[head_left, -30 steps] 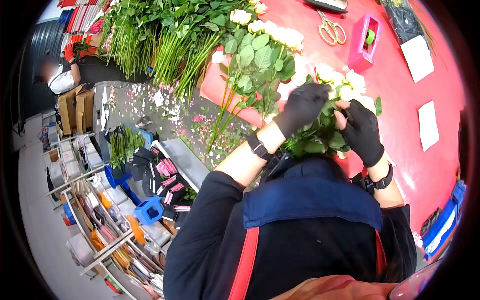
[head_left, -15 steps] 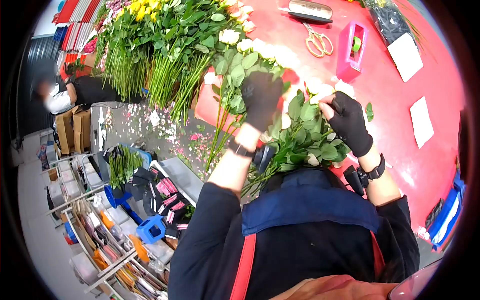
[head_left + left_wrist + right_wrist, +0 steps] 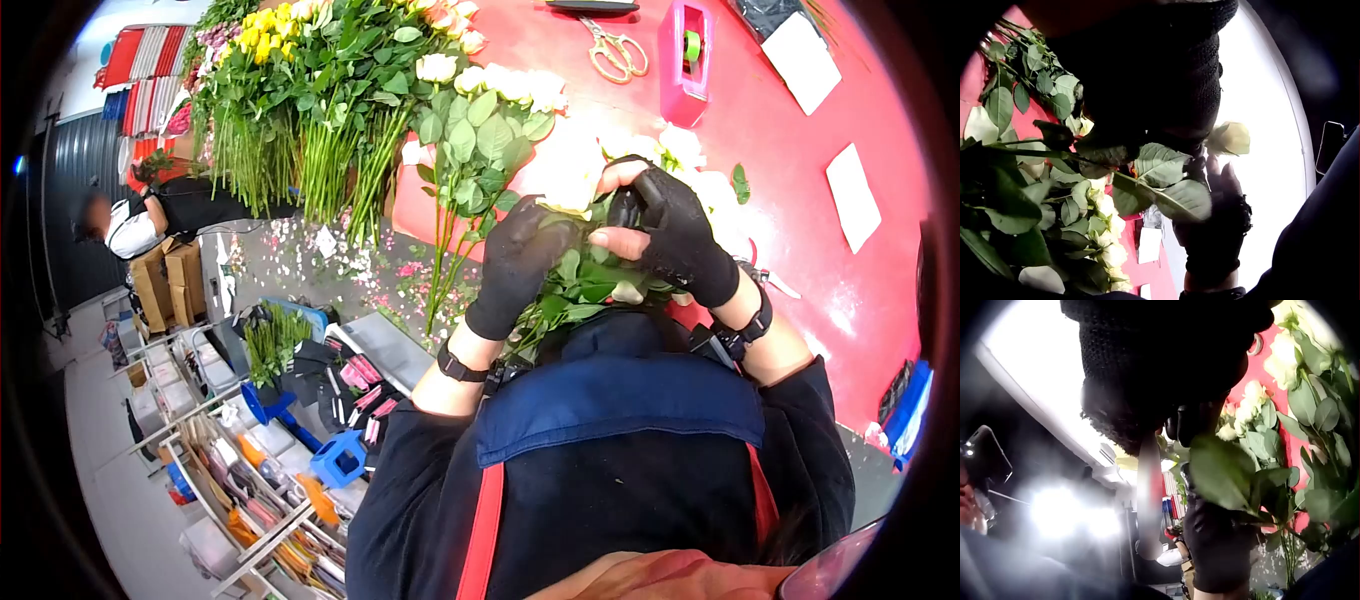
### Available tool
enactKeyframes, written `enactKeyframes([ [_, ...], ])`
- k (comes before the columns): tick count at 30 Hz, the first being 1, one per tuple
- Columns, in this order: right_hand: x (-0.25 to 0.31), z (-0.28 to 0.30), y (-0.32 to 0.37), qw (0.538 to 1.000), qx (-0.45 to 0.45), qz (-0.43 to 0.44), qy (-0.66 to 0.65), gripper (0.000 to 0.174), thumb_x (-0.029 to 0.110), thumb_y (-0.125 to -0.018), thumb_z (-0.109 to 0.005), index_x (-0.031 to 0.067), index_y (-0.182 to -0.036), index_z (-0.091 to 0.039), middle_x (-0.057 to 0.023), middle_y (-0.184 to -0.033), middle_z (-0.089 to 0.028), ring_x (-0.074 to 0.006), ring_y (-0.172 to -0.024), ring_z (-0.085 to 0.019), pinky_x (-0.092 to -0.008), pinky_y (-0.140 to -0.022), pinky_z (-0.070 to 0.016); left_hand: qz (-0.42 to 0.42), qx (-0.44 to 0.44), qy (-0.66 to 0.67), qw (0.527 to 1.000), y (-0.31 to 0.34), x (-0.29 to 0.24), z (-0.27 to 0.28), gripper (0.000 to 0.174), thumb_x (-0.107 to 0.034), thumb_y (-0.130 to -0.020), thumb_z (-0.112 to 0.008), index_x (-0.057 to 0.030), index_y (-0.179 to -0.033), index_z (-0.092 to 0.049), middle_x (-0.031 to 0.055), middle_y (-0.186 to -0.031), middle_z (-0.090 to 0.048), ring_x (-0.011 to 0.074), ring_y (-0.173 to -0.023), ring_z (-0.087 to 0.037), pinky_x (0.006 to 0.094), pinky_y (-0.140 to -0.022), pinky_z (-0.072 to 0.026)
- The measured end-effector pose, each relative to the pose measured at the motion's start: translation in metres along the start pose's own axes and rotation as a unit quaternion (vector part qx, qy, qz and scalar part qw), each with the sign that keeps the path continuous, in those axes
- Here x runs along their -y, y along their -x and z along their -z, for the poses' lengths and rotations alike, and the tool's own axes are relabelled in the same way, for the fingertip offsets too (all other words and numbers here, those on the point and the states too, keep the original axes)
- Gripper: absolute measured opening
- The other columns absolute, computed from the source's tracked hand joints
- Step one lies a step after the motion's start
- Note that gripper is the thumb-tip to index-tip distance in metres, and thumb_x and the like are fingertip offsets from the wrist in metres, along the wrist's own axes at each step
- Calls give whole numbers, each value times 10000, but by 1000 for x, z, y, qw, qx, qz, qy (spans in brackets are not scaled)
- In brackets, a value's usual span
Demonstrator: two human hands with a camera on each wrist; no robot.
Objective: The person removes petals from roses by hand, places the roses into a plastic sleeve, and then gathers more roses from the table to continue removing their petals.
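Left hand moved back beside the right hand, its fingers grasping a pale rose, right fingers' grip unclear

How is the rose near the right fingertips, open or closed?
Mostly closed: in the left wrist view, the rose has its petals wrapped together like a bud.
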State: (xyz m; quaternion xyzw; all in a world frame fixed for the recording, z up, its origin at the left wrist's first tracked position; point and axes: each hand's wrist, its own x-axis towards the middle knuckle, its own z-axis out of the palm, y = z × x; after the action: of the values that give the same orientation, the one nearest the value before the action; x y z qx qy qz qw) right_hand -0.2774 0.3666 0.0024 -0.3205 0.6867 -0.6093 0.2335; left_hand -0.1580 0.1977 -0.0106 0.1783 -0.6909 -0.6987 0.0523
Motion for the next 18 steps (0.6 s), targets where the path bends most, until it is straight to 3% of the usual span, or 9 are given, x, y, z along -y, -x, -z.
enactKeyframes([
  [3,-4,0,3,998,-8,68,-6,361,100,-739,-803,57,-1044,-614,-19,-964,-600,-99,-774,-531,-249,-712,-448,7,4,-66,998,5,2,6,158,-19,-830,-601,3,-972,-666,79,-883,-612,162,-791,-576,294,-704,-473],
  [8,0,4,7,1000,1,9,-7,404,126,-745,-818,47,-1081,-609,-37,-986,-613,-114,-818,-549,-262,-740,-457,-22,46,-200,978,11,7,15,109,-70,-835,-623,3,-906,-661,125,-843,-626,242,-772,-600,344,-665,-479],
  [16,-8,4,5,985,-52,138,87,595,176,-722,-848,17,-1230,-584,-67,-1014,-637,-138,-870,-596,-277,-776,-483,-83,92,-152,980,4,7,2,130,-86,-850,-646,12,-935,-652,130,-915,-637,254,-807,-610,356,-719,-497],
  [18,-10,10,14,994,-51,61,69,600,176,-719,-847,16,-1233,-582,-72,-996,-652,-143,-872,-615,-286,-781,-494,-33,131,-113,984,1,11,-3,194,-98,-844,-671,12,-1003,-651,139,-987,-646,257,-875,-626,355,-787,-506],
])
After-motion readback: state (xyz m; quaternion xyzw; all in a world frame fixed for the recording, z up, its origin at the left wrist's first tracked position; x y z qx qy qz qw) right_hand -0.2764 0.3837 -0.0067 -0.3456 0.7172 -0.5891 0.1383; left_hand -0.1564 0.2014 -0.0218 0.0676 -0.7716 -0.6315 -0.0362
